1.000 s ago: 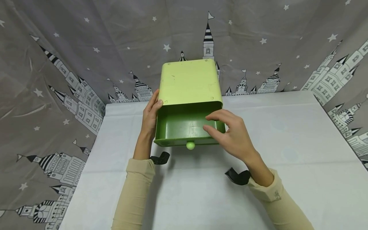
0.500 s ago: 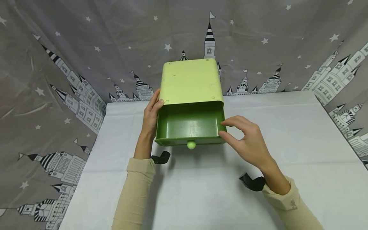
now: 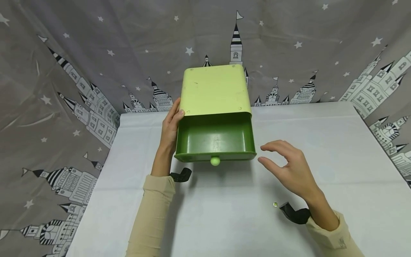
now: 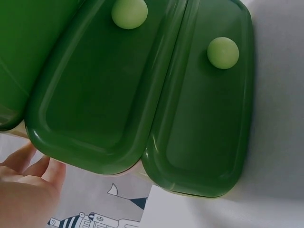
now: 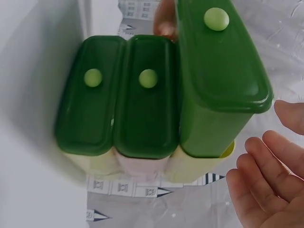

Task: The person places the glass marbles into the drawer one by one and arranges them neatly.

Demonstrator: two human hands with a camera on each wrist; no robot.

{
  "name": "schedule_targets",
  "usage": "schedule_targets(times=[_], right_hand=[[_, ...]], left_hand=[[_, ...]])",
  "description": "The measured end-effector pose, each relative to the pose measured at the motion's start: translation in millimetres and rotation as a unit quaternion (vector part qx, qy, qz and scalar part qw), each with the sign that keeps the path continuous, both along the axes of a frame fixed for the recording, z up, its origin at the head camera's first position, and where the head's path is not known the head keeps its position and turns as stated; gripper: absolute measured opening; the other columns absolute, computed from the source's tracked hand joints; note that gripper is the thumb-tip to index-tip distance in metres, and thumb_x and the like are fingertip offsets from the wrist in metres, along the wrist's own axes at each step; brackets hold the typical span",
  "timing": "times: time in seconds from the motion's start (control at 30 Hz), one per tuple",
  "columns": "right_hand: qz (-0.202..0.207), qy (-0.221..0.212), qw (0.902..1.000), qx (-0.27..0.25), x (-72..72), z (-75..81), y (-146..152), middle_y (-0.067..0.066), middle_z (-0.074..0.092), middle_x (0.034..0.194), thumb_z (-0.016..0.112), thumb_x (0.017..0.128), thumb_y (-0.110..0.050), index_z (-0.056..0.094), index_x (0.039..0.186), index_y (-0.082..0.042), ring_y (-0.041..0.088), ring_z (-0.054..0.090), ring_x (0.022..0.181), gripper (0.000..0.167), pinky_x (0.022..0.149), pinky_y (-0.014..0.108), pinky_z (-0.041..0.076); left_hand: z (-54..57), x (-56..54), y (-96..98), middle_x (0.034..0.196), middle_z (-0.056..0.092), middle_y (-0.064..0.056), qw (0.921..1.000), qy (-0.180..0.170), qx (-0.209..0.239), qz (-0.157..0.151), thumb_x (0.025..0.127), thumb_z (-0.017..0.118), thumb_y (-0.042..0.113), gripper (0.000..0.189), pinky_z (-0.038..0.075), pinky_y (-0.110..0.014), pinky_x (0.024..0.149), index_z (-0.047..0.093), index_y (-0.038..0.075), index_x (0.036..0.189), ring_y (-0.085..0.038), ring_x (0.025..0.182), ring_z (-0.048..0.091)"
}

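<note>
A small drawer cabinet [image 3: 216,89] with a pale yellow-green top stands at the middle back of the table. Its top drawer [image 3: 216,141], green with a light green round knob [image 3: 215,161], is pulled out, and nothing shows inside it. Below it, the right wrist view has two pushed-in drawers [image 5: 145,114]. My left hand [image 3: 169,130] rests against the cabinet's left side, thumb at its front edge and fingers partly hidden. My right hand [image 3: 290,167] hovers right of the drawer, apart from it, thumb and fingers spread with nothing between them.
A small shiny round disc [image 3: 275,204] shows over the white tablecloth [image 3: 221,221] beside the black right-wrist camera [image 3: 295,214]. Behind the table hangs a grey curtain [image 3: 128,43] printed with castles and stars.
My right hand has moved right and toward me, from over the drawer's right edge to beside it. The small disc has come into view. My left hand stays on the cabinet.
</note>
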State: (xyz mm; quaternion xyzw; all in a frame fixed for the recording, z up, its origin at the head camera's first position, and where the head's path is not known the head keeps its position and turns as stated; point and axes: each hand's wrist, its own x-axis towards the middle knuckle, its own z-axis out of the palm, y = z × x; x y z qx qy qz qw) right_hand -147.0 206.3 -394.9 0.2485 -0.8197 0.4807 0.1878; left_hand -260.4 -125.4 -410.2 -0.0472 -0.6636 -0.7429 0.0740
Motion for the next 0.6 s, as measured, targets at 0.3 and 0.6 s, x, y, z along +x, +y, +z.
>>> schedule_targets(times=[0.3, 0.6], right_hand=[[-0.018, -0.014, 0.9996, 0.017, 12.9, -16.7, 14.8, 0.002, 0.070, 0.101, 0.082, 0.072, 0.007, 0.073, 0.103, -0.005, 0.012, 0.061, 0.097, 0.034, 0.088, 0.015, 0.043], [-0.047, -0.043, 0.9977, 0.023, 29.6, -45.0, 35.2, 0.001, 0.069, 0.101, 0.082, 0.071, 0.008, 0.074, 0.104, -0.007, 0.008, 0.060, 0.097, 0.037, 0.087, 0.012, 0.041]], left_hand=[[-0.3, 0.8, -1.7, 0.152, 0.041, 0.000, 1.0000, -0.005, 0.000, 0.000, 0.097, 0.056, 0.029, 0.061, 0.041, -0.039, 0.100, 0.038, 0.021, 0.154, -0.020, 0.132, 0.044], [-1.7, -0.5, -2.9, 0.155, 0.037, -0.001, 1.0000, -0.007, -0.003, 0.000, 0.096, 0.056, 0.028, 0.061, 0.037, -0.041, 0.106, 0.038, 0.021, 0.154, -0.019, 0.137, 0.039]])
